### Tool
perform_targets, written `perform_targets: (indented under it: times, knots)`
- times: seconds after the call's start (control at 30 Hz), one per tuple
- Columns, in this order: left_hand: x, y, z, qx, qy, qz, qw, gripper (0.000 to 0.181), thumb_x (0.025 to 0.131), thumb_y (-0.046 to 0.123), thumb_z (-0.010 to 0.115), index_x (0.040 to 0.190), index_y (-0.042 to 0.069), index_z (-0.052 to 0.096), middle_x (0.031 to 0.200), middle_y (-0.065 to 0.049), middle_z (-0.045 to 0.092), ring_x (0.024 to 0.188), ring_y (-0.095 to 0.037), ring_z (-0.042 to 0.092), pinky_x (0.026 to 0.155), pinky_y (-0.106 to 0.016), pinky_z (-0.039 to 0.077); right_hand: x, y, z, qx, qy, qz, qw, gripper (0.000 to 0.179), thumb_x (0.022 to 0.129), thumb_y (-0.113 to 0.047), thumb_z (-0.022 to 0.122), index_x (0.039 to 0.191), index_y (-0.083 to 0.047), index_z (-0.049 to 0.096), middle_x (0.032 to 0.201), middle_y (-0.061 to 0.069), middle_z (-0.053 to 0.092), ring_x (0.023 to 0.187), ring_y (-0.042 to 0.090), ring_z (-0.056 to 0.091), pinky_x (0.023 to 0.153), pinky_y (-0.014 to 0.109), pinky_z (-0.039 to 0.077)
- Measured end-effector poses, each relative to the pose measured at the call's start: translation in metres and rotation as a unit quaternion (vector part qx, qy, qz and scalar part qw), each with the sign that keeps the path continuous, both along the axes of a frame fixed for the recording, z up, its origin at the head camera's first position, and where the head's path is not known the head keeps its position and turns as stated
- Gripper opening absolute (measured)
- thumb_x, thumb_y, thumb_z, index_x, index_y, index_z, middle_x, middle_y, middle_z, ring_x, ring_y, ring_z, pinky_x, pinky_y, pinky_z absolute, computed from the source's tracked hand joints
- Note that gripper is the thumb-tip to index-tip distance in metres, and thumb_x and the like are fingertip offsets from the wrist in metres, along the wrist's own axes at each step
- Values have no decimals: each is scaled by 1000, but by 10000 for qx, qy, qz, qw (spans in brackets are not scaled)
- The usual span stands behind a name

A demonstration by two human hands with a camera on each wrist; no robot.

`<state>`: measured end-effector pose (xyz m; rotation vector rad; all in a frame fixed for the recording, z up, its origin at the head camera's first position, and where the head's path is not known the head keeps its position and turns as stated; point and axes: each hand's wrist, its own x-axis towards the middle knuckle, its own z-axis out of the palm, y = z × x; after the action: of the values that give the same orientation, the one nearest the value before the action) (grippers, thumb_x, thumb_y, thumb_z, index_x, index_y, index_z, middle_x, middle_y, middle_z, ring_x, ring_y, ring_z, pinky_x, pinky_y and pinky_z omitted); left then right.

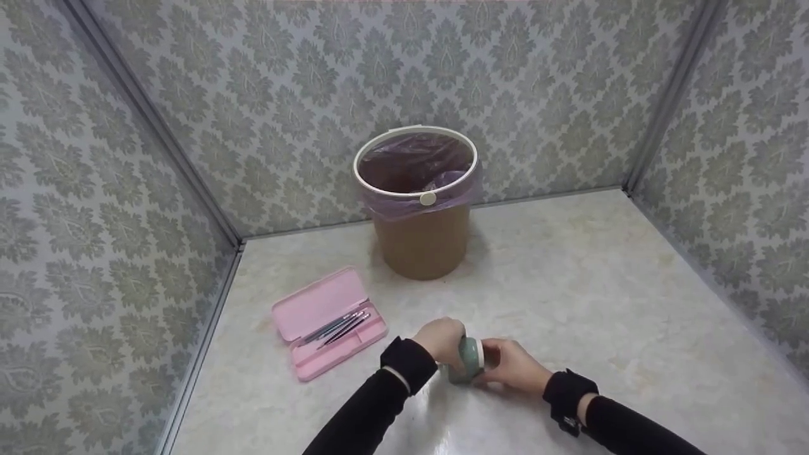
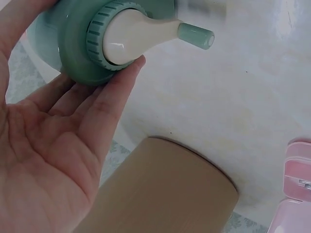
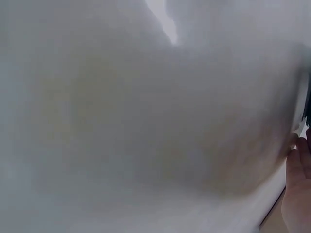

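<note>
A green and white hand-crank pencil sharpener (image 1: 471, 359) is between the two hands, low over the table. My left hand (image 1: 441, 338) grips its green body from the left. In the left wrist view, fingers and thumb lie round the body, beside a ribbed green ring, a cream crank arm (image 2: 146, 35) and a green knob (image 2: 196, 36). My right hand (image 1: 515, 366) holds the white-rimmed end, thumb and fingers on either side. In the right wrist view only some fingers (image 3: 299, 162) show at the edge, and the sharpener is mostly cut off.
An open pink pencil case (image 1: 316, 303) with several pencils (image 1: 341, 327) lies left of the hands. A brown bin (image 1: 423, 243) with a purple liner stands behind them. Patterned panels (image 1: 303, 107) enclose the pale table (image 1: 569, 272) on the left, back and right.
</note>
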<state>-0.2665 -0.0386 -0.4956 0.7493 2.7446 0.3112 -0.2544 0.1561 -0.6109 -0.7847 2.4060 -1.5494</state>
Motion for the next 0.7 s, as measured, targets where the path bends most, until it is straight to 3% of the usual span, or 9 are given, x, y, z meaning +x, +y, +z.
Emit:
perform_targets:
  times: [0.23,0.47,0.7]
  knots:
    - [0,-2,-3,34,84,50,9999,34,61,19,94,84,7,73,73,1,68,60,-10,47,57,-23,41,-7,3,3,254,34,141,9996,52,76,-16,90,123,-5,72,119,11,77,108,1,68,100,17,50]
    - [-1,-4,-7,135,264,-4,9996,35,60,23,95,81,8,71,70,3,64,59,-8,45,56,-21,39,-11,3,7,387,-171,199,9989,51,72,-18,92,119,-9,75,112,6,79,94,-3,65,89,15,51]
    - [-1,-4,-6,74,287,-4,9996,37,59,24,96,83,8,72,72,2,66,60,-8,45,57,-21,39,-11,3,6,389,-86,212,9990,50,72,-18,92,118,-10,75,111,5,79,93,-4,64,89,16,51]
